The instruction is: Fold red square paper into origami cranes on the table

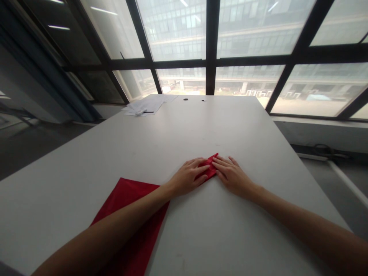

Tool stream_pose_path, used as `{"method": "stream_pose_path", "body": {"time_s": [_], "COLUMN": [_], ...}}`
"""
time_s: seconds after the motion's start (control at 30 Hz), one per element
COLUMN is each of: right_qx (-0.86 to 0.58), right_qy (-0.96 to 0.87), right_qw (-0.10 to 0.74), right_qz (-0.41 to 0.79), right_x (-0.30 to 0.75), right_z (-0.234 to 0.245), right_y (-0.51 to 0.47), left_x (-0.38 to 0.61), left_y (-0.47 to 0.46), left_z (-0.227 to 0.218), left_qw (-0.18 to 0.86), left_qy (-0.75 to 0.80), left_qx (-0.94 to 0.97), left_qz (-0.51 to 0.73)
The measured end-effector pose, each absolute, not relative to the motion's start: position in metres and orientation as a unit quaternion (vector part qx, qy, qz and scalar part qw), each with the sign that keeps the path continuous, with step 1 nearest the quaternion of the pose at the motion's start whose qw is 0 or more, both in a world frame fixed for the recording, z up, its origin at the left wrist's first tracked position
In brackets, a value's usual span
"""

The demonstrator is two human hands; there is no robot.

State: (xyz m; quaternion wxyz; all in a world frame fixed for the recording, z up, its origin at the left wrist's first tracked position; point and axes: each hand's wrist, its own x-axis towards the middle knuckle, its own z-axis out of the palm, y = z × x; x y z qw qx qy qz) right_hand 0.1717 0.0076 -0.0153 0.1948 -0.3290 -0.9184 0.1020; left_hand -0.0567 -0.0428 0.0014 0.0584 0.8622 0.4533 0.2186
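Note:
A small folded piece of red paper [211, 165] lies on the white table [184, 126] in front of me. My left hand [188, 177] lies flat on its left part, fingers stretched out and pressing down. My right hand [231, 174] rests flat at its right edge, fingertips on the paper. Both hands are open and hold nothing up. A larger red sheet [130, 222] lies flat at the near left, partly under my left forearm.
A stack of white papers [149, 104] with a dark pen sits at the far left corner of the table. Two small dark round spots [185, 99] lie near the far edge. Large windows stand behind the table.

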Motion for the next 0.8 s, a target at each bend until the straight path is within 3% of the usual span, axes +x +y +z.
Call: {"method": "stream_pose_path", "body": {"time_s": [0.23, 0.43, 0.8], "right_qx": [-0.404, -0.368, -0.328], "right_qy": [-0.89, -0.898, -0.916], "right_qw": [0.201, 0.22, 0.199], "right_qz": [0.065, 0.099, 0.113], "right_x": [0.172, 0.173, 0.173], "right_z": [-0.018, -0.022, -0.023], "right_y": [0.009, 0.011, 0.012], "left_x": [-0.056, -0.057, -0.058], "left_y": [-0.045, -0.042, -0.039], "left_z": [0.007, 0.001, -0.005], "left_qw": [0.082, 0.07, 0.046], "left_qy": [0.463, 0.483, 0.499], "left_qx": [0.854, 0.834, 0.839], "left_qz": [0.222, 0.258, 0.213]}}
